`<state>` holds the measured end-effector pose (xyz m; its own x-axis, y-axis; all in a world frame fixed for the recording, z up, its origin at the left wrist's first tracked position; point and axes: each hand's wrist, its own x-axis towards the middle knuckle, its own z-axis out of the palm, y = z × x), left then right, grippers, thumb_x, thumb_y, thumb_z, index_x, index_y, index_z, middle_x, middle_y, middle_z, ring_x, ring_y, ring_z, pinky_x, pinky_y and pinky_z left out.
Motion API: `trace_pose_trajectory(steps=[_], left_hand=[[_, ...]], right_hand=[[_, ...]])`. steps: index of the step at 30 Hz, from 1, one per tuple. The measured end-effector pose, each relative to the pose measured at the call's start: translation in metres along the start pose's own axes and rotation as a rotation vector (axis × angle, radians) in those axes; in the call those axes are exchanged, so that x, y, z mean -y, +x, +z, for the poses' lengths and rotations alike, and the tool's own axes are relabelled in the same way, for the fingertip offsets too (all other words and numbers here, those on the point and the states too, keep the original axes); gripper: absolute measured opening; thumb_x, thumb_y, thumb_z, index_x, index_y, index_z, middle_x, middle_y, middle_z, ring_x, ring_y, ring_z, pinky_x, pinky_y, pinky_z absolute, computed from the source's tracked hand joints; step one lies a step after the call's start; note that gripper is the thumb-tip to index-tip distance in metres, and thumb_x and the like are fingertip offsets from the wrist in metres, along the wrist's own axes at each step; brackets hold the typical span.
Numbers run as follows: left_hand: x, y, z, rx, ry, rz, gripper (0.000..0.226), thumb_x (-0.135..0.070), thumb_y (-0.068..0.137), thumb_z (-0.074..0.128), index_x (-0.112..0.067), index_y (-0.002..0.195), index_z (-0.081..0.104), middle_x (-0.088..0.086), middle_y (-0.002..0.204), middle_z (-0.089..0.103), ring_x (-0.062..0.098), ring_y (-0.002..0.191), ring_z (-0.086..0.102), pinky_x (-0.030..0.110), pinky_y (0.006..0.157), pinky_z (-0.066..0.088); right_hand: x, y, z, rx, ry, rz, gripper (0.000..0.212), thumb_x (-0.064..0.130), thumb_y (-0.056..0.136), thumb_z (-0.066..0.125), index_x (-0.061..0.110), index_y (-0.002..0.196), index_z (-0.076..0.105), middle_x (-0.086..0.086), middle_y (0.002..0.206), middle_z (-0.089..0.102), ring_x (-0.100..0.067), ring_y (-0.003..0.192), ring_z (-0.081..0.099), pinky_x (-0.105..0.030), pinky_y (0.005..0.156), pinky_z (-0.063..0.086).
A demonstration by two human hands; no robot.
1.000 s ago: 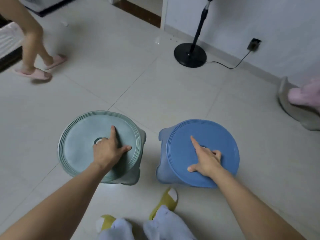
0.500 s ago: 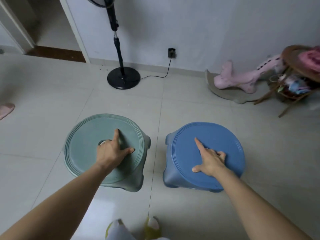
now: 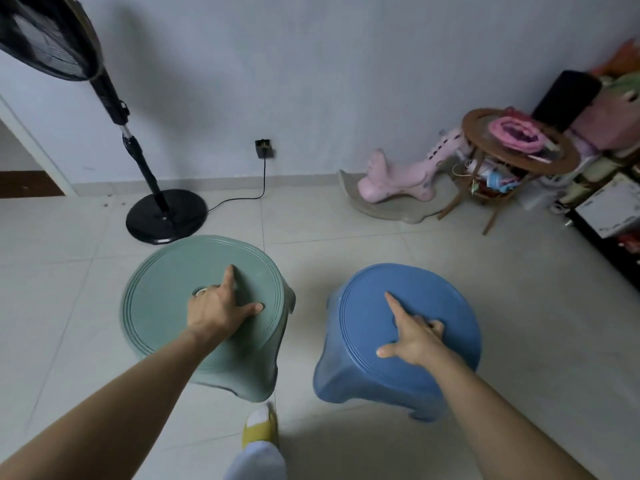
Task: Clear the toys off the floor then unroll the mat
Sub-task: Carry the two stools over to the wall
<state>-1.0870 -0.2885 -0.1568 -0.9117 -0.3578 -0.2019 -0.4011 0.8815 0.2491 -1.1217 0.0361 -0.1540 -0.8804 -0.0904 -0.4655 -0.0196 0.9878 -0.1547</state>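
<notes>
I carry two round plastic stools above the tiled floor. My left hand [image 3: 216, 308] grips the green stool [image 3: 166, 306] with fingers hooked into its centre hole, index finger and thumb spread on the seat. My right hand [image 3: 412, 336] holds the blue stool [image 3: 446, 306] the same way through its centre hole. Both stools hang tilted, legs off the floor. A pink rocking toy [image 3: 398, 181] on a grey base stands by the far wall. No mat is in view.
A black standing fan [image 3: 162, 216] is at the left, its cord running to a wall socket [image 3: 264, 148]. A round wooden side table [image 3: 519, 147] piled with cloth and a cluttered shelf [image 3: 609, 188] fill the right corner. My yellow slipper [image 3: 259, 427] steps forward between the stools.
My view has swung right and moved closer to the wall; the fan, pink toy and side table came nearer. Another person's feet left the view. Both hands keep their stools.
</notes>
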Motion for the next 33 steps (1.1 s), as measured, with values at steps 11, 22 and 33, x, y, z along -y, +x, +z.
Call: trace_pose_trajectory(steps=[11, 22, 33], left_hand=[[-0.022, 0.153, -0.025, 0.097, 0.092, 0.137, 0.096, -0.064, 0.076, 0.057, -0.022, 0.147, 0.009, 0.007, 0.132, 0.054, 0.028, 0.122, 0.049, 0.035, 0.098, 0.038], [-0.1, 0.296, -0.025, 0.206, 0.179, 0.289, 0.099, -0.058, 0.076, 0.063, -0.025, 0.149, 0.006, 0.007, 0.145, 0.041, 0.027, 0.131, 0.038, 0.031, 0.106, 0.031], [-0.175, 0.425, -0.042, 0.258, 0.385, 0.411, 0.1, -0.058, 0.074, 0.063, -0.034, 0.149, 0.001, 0.01, 0.133, 0.045, 0.029, 0.129, 0.035, 0.034, 0.108, 0.024]], right_hand=[[0.03, 0.106, -0.061, 0.005, 0.094, 0.102, 0.109, 0.052, 0.072, 0.068, 0.039, 0.145, -0.012, -0.002, 0.143, 0.038, -0.023, 0.134, 0.031, -0.042, 0.102, 0.017], [-0.001, 0.271, -0.124, 0.029, 0.268, 0.103, 0.103, 0.053, 0.075, 0.066, 0.039, 0.145, -0.008, 0.002, 0.138, 0.045, -0.022, 0.131, 0.039, -0.043, 0.104, 0.019], [-0.021, 0.421, -0.217, 0.039, 0.28, 0.043, 0.102, 0.053, 0.073, 0.068, 0.032, 0.148, 0.001, 0.0, 0.145, 0.039, -0.024, 0.136, 0.034, -0.044, 0.11, 0.023]])
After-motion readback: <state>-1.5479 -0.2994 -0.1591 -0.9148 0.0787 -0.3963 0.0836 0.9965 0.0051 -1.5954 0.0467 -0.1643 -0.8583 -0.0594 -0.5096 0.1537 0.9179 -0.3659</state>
